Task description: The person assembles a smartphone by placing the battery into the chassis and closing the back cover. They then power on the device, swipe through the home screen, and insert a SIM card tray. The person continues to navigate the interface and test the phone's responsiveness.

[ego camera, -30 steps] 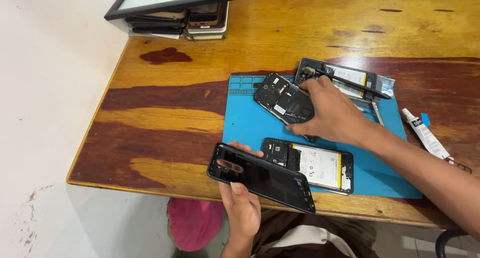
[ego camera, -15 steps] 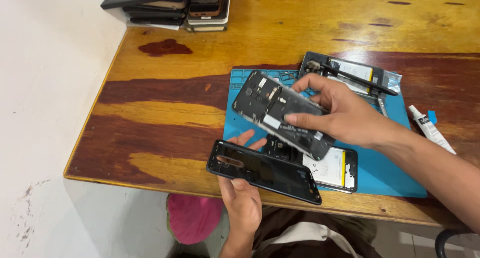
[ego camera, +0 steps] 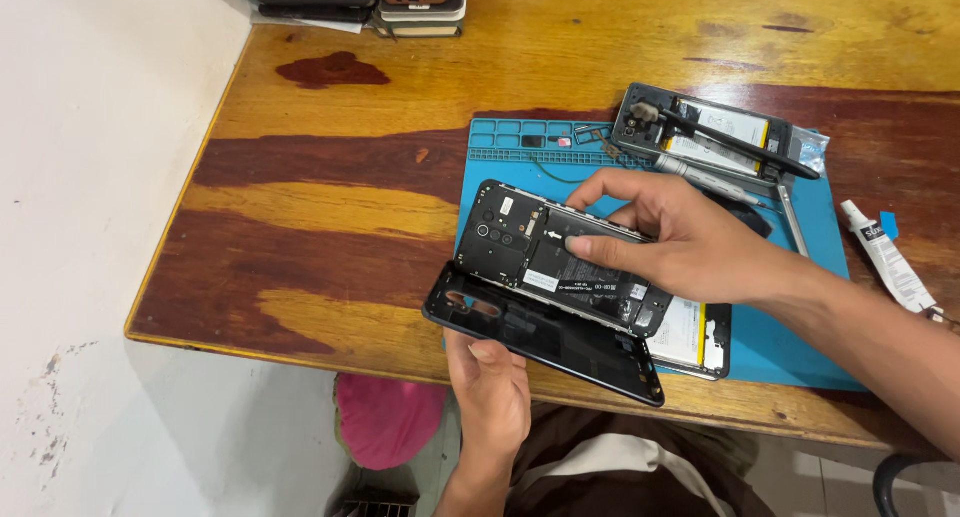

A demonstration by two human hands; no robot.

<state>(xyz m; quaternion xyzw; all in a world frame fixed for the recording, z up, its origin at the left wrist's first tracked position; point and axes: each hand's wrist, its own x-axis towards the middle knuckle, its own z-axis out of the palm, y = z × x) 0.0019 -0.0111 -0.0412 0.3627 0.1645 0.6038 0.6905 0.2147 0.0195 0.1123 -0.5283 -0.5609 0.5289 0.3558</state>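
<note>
A: Head view showed the phone frame [ego camera: 560,267] first, a dark inner chassis with camera holes at its left end and a black sticker with a white arrow in its middle. Where did it sit against the blue mat [ego camera: 800,317]?

B: Over the mat's left half, tilted, lifted off the surface. The right hand [ego camera: 690,242] had closed on it from the right, thumb pressed on the sticker side, fingers curled over the far edge.

A: And the left hand [ego camera: 495,397]?

B: It gripped a glossy black back cover [ego camera: 545,335] from below, thumb on the near rim. The cover hung past the mat's near left corner, over the table's front edge. The frame's lower edge lay just above the cover; whether they touched, I could not tell.

A: Any labelled parts?

B: An opened phone [ego camera: 690,337] lay on the mat under the frame, its battery white with a yellow strip. At the mat's far right corner sat another opened phone [ego camera: 710,132], battery pale with a yellow edge, black tweezers [ego camera: 735,142] lying across it. A clear plastic bag [ego camera: 812,149] showed just right of it.

A: Off the mat?

B: Right of the mat, a white glue tube [ego camera: 885,257] with dark print lay on the wooden table [ego camera: 330,207], a small blue scrap [ego camera: 889,224] beside it. Far beyond the mat's left corner stood a stack of phones [ego camera: 415,2]. A pink object [ego camera: 385,417] showed under the table, left of the mat.
</note>
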